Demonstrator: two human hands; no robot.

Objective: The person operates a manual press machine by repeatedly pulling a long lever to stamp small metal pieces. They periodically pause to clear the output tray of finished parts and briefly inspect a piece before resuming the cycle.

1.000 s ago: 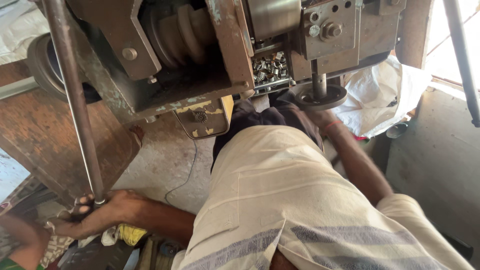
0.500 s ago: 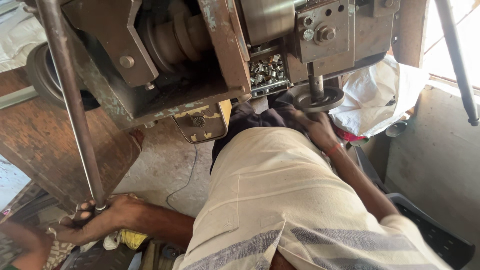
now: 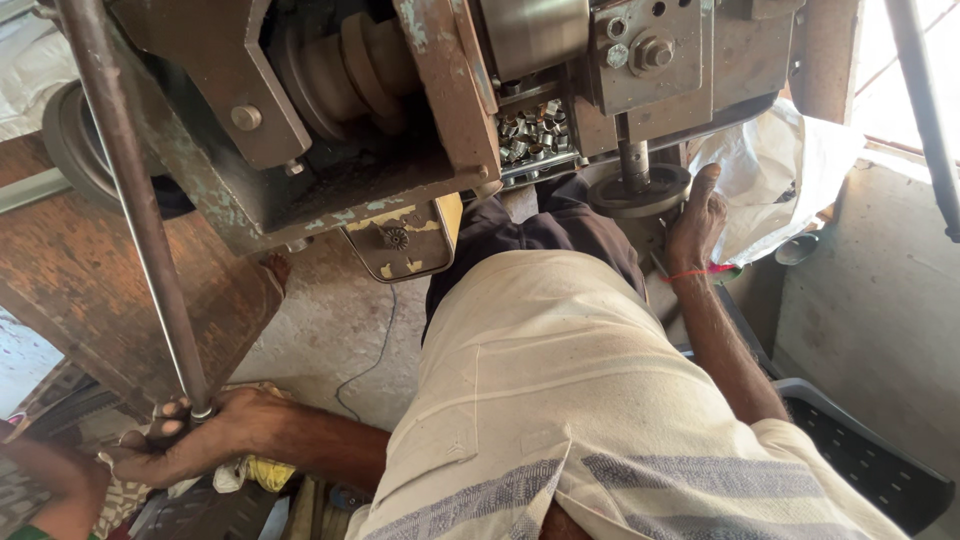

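- Press lever rod (image 3: pixel 140 215): long steel bar, runs from the machine's top left corner down to the lower left.
- Left hand (image 3: pixel 190 440): fingers clenched round the rod's lower end.
- Right hand (image 3: pixel 697 215): fingers loosely extended, touching the round die plate (image 3: pixel 640 192) under the press spindle; holds nothing visible.
- Step, as judged: positioning work at the die; next calls for clearing fingers before the lever moves.
- Small metal pieces (image 3: pixel 530 130): heaped in the tray behind the die.

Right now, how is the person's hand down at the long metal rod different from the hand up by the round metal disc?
The left hand is curled shut around the bottom of the long grey metal rod; the right hand is open, fingers stretched beside the round metal disc. The left hand sits low near the floor, the right hand high at the machine. Only the right wrist wears a red thread. Both hands are bare.
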